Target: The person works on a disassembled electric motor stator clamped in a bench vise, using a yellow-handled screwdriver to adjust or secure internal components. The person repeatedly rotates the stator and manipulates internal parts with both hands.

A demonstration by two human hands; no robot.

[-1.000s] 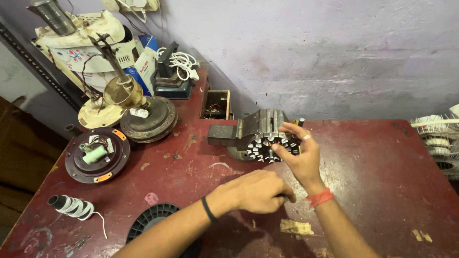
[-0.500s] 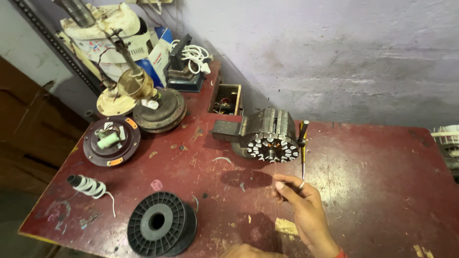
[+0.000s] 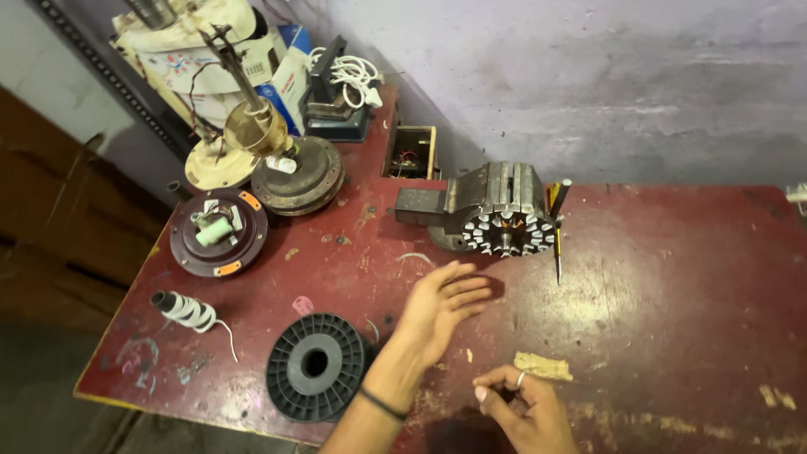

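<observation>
— Just beyond the fingertips of the left hand (image 3: 439,309), what sits there?

— A motor stator (image 3: 502,210) with its ring of slotted teeth facing the camera, lying on its side on the red desk (image 3: 672,277), apart from the hand. A grey metal block (image 3: 420,206) butts against it, which looks meant to stop it rolling.

— And that hand's grip?

— Open: fingers flat and spread, holding nothing, hovering low over the desk.

— The right hand (image 3: 525,412)?

— Nearer the body, at the desk's front edge. Its grip is curled closed, finger and thumb pinched; whether something thin is caught between them I cannot tell. A pale scrap (image 3: 543,366) lies just past its knuckles.

— Anything else close?

— A screwdriver (image 3: 557,231) leans on the stator's far side from the left hand, tip down on the desk, propped within easy reach. An empty black spool (image 3: 315,366) lies beside the left wrist, a small wound coil (image 3: 183,309) further out that way.
</observation>
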